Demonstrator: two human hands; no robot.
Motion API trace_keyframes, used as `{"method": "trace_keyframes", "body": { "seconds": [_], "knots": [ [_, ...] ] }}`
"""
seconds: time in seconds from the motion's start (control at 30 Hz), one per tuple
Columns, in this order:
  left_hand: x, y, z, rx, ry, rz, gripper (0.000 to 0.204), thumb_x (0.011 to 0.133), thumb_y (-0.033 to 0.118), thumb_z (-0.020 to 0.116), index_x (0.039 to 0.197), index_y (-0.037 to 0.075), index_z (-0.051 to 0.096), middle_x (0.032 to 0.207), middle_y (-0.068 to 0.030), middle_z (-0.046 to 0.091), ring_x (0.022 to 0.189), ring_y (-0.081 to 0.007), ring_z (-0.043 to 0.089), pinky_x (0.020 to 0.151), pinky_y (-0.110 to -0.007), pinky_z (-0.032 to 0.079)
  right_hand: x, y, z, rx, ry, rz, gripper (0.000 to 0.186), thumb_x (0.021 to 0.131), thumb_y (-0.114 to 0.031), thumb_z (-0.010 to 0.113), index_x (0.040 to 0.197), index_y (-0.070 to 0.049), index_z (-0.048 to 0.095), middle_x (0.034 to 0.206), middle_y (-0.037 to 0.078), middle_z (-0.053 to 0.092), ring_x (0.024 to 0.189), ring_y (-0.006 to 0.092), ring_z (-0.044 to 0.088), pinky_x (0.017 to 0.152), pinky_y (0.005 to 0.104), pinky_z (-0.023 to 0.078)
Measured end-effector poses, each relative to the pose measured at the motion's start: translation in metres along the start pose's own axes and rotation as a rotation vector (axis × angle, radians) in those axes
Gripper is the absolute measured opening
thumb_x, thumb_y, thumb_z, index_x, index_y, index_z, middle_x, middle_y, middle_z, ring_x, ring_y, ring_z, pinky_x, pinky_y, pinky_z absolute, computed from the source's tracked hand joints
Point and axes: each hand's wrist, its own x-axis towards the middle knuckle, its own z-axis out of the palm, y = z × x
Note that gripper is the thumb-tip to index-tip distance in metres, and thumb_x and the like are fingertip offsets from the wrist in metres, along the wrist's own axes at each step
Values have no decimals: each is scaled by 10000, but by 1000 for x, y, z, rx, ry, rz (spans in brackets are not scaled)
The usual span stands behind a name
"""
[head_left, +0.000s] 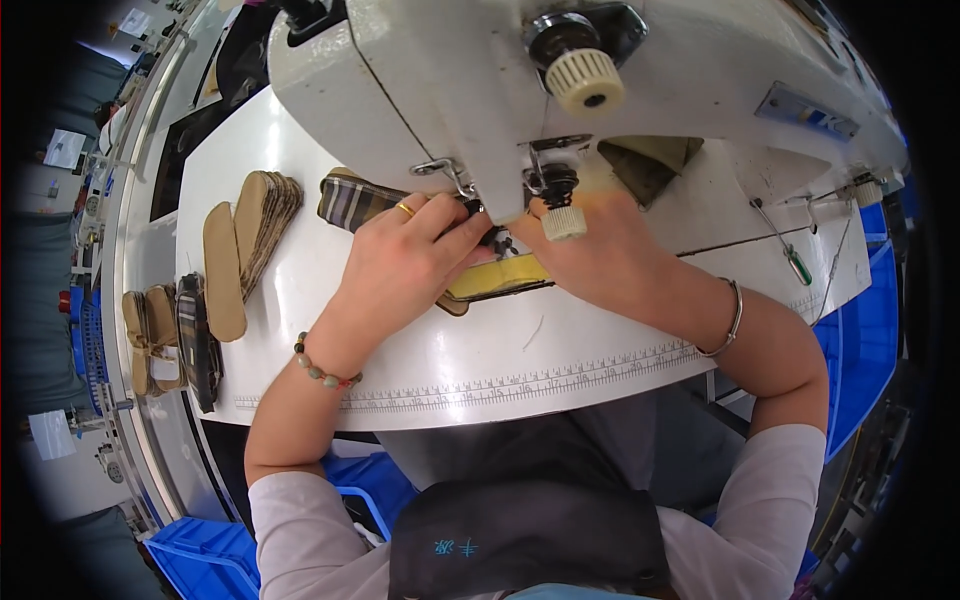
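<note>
My left hand point(410, 252) is bent over a plaid fabric piece point(356, 203) beside the needle of a white sewing machine point(430, 80). Its fingers are closed, pressed down onto the cloth. A yellow strip point(500, 275) with a dark edge shows under my hands, and a tan edge peeks out below it. On the other side of the needle, my right hand point(590, 245) has its fingers curled inward. The machine head and a cream knob point(565, 222) hide most of those fingertips, so what they grip cannot be made out.
Tan sole-shaped pieces point(225, 270) lie stacked at left, beside dark plaid pieces point(198, 340) and a tied bundle point(155, 340). Behind my right hand is an olive fabric piece point(650, 165). A green-handled screwdriver point(795, 262) lies at right. Blue bins point(860, 340) stand below the table point(590, 335).
</note>
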Motion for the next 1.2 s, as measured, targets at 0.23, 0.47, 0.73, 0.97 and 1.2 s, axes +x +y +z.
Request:
{"method": "trace_keyframes", "body": {
  "seconds": [0.23,0.47,0.73,0.97,1.2],
  "knots": [
    [1,1,5,57,23,1,280,789,249,782,1012,92,719,941,0,619,858,-177,650,663,-287,538,0,4,1,0,43,0,94,810,-136,690,738,-81,713,752,95,646,709,254,706,574,399,532],
    [0,1,7,11,81,-63,326,817,217,800,1101,80,717,924,-40,652,780,-240,675,613,-356,536,0,-12,-15,-53,34,-61,83,841,-145,666,819,-81,714,757,93,648,673,244,702,556,380,530],
    [1,5,4,-140,34,-153,358,779,-11,734,1128,66,715,890,-70,644,732,-258,659,630,-371,528,1,-10,3,85,-4,-51,119,909,-147,630,927,-98,737,757,86,658,662,249,704,552,379,532],
    [-2,-7,-4,100,14,-49,329,737,102,752,1063,132,768,971,-17,615,813,-215,650,653,-334,560,4,-15,3,77,-3,-59,160,933,-157,623,982,-105,766,659,92,672,632,256,703,558,384,535],
    [2,-3,-3,-91,72,-24,346,743,-34,719,1074,61,754,975,-66,676,840,-265,671,682,-368,536,3,-14,0,61,-21,-53,155,931,-166,627,953,-102,766,655,92,667,626,252,701,546,382,527]
  ]
}}
